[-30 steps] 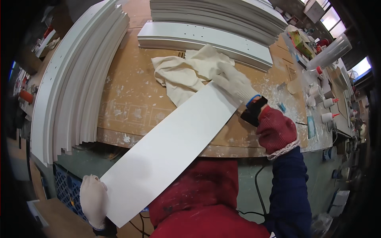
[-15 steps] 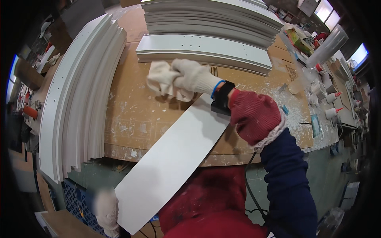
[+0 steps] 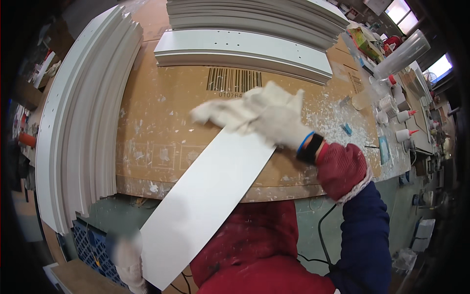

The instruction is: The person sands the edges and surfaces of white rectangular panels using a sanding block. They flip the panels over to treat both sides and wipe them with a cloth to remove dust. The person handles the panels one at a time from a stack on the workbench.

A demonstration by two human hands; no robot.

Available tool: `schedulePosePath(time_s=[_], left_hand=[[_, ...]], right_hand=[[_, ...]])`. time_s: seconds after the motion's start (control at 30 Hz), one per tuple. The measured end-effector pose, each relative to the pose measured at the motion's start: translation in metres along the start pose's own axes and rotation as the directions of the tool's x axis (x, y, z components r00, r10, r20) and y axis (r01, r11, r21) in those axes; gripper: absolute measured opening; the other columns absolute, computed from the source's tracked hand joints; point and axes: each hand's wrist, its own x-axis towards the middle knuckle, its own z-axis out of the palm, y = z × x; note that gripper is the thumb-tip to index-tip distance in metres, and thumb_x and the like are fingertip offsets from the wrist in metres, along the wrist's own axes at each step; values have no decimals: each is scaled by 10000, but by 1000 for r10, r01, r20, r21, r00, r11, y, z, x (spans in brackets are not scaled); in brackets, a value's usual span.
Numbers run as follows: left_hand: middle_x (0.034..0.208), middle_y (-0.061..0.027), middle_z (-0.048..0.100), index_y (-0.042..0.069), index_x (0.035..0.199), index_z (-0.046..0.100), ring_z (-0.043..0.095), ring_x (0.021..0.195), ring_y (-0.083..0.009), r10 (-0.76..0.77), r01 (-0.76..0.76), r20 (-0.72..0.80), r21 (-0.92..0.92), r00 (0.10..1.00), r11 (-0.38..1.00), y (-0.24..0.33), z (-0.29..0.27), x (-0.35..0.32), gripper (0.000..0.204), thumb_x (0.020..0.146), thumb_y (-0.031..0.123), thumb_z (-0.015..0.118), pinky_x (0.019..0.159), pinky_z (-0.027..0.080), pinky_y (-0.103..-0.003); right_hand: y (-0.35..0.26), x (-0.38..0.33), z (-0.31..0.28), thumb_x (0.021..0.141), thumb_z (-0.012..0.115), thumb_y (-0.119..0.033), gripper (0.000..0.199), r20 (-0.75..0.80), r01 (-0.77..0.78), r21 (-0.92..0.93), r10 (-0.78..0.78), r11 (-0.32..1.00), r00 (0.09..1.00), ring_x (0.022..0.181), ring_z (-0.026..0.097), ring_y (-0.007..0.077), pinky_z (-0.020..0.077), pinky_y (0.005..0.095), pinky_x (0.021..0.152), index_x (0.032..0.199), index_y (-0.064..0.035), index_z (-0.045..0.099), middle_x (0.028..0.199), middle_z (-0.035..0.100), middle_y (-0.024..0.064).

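Observation:
A long white board slants from my lower left up onto the cardboard-covered table. My left hand, in a pale glove and partly blurred, grips the board's near left edge; its fingertips are not distinct. At the far end, my right hand is closed on a cream cloth, pressed over the board's end and spilling past both its sides. A knitted glove covers this hand too, with a black wrist strap and a red cuff behind it.
White boards stand stacked along the left, and more white boards lie piled at the back. Glue bottles with red tips line the right side. Dried paint spots mark the cardboard. A blue crate sits below left.
My right hand has moved right and a little nearer with the cloth, which is now spread over the board's far end. The left hand keeps hold of the near end.

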Motion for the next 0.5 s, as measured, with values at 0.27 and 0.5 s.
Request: schedulePosePath(time_s=[0.27,0.5], left_hand=[[1191,-202,623,68,1337,463,635,1057,-379,-16,15,-34,-31,999,999,-3,-2,13,584,812,-95,659,847,563,-435],[1207,-212,611,68,1338,453,635,1065,-381,-13,13,10,14,1000,1000,-6,1,-6,580,819,-110,641,849,566,-434]], right_hand=[[4,-11,-4,975,479,-337,363,-14,30,88,-29,996,999,787,670,303,542,402,673,1211,-79,574,908,660,122],[-17,-5,-12,874,589,-258,444,-4,-81,197,84,977,996,856,676,307,537,412,809,1293,-142,498,1145,630,148]])
